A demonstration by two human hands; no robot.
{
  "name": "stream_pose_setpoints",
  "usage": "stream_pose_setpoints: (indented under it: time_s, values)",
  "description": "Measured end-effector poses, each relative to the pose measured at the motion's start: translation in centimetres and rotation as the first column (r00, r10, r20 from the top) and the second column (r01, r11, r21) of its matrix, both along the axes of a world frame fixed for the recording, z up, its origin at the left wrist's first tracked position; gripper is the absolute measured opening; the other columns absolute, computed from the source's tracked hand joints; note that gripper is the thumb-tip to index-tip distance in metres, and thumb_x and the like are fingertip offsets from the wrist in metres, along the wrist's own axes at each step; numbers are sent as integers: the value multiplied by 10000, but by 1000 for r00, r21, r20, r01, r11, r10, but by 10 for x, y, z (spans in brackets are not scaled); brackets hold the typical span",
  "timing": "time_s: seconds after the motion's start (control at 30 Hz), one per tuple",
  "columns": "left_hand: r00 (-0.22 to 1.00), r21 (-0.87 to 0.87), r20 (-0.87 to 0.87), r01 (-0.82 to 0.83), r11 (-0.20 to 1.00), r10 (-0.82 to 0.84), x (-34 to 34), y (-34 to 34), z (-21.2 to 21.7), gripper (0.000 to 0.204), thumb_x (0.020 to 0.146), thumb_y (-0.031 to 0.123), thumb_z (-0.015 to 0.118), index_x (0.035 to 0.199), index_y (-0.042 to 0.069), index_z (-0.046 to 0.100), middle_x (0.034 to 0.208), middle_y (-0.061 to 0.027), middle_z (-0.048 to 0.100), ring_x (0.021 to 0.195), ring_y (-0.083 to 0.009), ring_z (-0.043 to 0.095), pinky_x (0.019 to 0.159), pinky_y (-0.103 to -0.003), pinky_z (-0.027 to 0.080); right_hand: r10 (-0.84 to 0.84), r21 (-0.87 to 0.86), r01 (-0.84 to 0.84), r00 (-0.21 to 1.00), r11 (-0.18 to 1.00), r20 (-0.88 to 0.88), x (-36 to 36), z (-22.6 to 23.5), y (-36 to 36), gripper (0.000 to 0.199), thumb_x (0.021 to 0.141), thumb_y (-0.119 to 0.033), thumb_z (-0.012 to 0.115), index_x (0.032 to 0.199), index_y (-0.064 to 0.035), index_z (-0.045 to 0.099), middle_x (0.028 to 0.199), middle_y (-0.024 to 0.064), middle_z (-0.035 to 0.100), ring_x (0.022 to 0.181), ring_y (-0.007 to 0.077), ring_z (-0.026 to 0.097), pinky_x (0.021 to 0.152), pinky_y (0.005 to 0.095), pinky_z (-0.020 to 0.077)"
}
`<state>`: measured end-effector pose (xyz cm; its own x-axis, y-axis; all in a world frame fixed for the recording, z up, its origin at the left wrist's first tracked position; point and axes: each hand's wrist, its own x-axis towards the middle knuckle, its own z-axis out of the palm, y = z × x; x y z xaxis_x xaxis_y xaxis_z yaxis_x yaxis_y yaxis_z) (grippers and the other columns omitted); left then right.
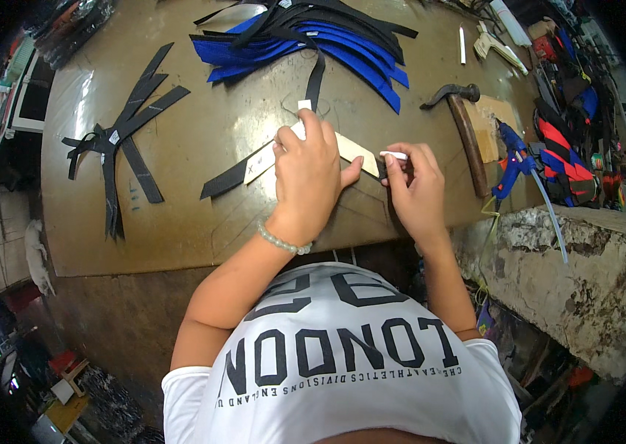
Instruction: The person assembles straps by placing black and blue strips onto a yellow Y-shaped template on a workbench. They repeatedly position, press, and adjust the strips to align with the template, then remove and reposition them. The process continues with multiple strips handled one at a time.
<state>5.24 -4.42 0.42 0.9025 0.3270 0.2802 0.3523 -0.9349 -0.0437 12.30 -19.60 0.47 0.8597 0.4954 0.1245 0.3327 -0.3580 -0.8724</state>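
Note:
My left hand [305, 174] presses flat on a cream card template [354, 150] that lies over a black strip [226, 180] on the brown worktable [180, 229]. My right hand [415, 189] grips a short white marking stick [394, 155] at the template's right end. A bead bracelet [283, 240] sits on my left wrist.
A heap of blue and black curved pieces [313, 41] lies at the back. Crossed black strips [124, 129] lie at the left. A hammer [461, 118] and a blue glue gun [511, 163] rest at the right by a rough concrete ledge [564, 266].

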Motion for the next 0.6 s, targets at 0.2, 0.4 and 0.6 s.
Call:
stream_pose_setpoints:
  time_s: [0.2, 0.4, 0.6]
  values:
    - [999, -14, -3, 48, 999, -48, -2, 3, 1, 671, 738, 592, 736, 972, -22, 601, 1138, -147, 573, 773, -280, 574, 528, -321, 541, 156, -228, -121, 977, 966, 142, 3, 11, -4, 92, 927, -23, 581, 1003, 27, 596, 968, 196, 559, 837, 394, 611, 737, 451, 503]
    - [995, -51, -101, -28, 998, 23, 2, -6, 3, 781, 702, 662, 717, 1053, -30, 629, 1232, -174, 548, 865, -304, 580, 788, -425, 586, 276, -375, -163, 922, 913, 273, 3, 12, 8, 78, 886, 9, 581, 962, 24, 577, 960, 206, 543, 870, 419, 583, 751, 478, 475]
    - [999, -17, -48, 0, 1000, -1, 3, -3, 4, 777, 689, 653, 732, 1003, -46, 607, 1189, -162, 558, 803, -281, 579, 624, -346, 558, 490, -489, -337, 842, 805, 226, 8, 32, -7, 67, 866, 16, 603, 933, 24, 602, 887, 188, 558, 822, 390, 588, 734, 457, 475]
